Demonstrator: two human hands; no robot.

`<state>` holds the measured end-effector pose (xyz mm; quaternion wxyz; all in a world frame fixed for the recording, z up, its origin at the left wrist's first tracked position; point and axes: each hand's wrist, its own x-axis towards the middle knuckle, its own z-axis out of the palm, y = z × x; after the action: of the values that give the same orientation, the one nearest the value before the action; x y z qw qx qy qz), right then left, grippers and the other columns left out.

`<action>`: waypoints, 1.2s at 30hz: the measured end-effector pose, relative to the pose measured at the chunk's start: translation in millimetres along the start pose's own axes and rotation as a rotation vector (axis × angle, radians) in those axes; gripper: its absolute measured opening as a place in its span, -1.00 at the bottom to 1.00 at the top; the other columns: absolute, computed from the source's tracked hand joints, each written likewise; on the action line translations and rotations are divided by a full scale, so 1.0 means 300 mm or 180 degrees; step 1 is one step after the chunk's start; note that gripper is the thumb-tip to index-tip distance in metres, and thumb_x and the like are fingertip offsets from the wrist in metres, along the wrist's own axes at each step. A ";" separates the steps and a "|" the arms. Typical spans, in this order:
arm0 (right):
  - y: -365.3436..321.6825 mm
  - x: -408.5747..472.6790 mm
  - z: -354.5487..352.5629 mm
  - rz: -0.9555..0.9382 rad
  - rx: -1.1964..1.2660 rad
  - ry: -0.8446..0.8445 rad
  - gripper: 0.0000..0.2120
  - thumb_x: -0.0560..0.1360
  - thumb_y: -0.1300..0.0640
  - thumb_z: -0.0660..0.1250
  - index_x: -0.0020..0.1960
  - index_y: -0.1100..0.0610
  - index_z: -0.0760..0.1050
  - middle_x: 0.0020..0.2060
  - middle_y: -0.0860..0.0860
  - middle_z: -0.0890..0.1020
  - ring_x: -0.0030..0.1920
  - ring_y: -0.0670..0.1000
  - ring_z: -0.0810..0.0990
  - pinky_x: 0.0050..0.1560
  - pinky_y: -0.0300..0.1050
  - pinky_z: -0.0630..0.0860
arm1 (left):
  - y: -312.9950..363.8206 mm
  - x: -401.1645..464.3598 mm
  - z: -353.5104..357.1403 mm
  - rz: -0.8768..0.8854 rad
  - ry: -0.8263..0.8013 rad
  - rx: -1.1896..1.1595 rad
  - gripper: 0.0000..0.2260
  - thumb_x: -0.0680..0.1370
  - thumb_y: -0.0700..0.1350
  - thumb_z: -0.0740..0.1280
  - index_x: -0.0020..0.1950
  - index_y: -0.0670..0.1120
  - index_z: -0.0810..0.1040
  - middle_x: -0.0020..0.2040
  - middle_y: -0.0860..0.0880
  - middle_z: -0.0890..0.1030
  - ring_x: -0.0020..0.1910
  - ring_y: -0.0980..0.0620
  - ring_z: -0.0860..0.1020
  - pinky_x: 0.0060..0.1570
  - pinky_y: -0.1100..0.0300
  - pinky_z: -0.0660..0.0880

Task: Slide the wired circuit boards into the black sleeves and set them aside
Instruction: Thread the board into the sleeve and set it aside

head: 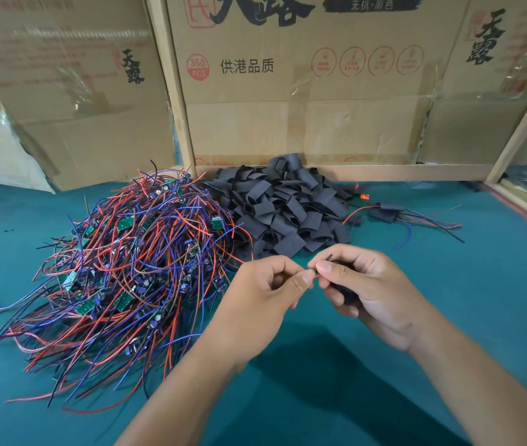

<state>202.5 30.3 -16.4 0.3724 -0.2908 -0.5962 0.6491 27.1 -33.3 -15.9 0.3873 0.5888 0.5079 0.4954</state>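
Up close, above the green tabletop (448,317), I have both hands meeting at mid-frame. My left hand (265,304) pinches the end of a red wire (316,275) between thumb and forefinger, the other fingers curled in toward the palm. My right hand (371,291) has its fingers curled round a black sleeve (342,289), thumb and forefinger pressing at its near end, right where the wire tip meets it; a thin black lead (329,257) pokes up past the knuckles. Whether a board already sits inside the sleeve I cannot tell, since the fingers cover most of it.

Just beyond and to the left of my hands lies the heap of wired circuit boards (127,268), a tangle of red, blue and black leads with small green boards showing through. Touching its right edge, straight ahead, is the pile of empty black sleeves (283,207), flattened tubes stacked loosely. Farther right, apart from that pile, a few finished pieces (391,212) rest on the tabletop, wires trailing out to the right.

At the back, cardboard panels (288,91) printed with black characters and red round stamps stand upright in a pale wooden frame (172,91), walling off the work area.
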 end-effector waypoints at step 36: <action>0.026 0.012 0.047 0.0485 0.0365 0.0860 -0.85 0.64 0.15 0.14 0.02 0.12 0.47 -0.43 0.08 0.52 -0.51 0.00 0.36 -0.52 -0.23 0.19 | -0.005 -0.007 0.026 -0.0102 -0.0020 -0.0067 -0.82 0.61 -0.17 0.33 -0.16 -0.22 0.57 -0.48 0.07 0.32 -0.55 0.17 0.17 -0.53 0.38 0.13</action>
<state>187.8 25.4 -22.3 0.4149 -0.3981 -0.4789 0.6633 34.3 -34.8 -19.5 0.4030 0.5780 0.5108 0.4925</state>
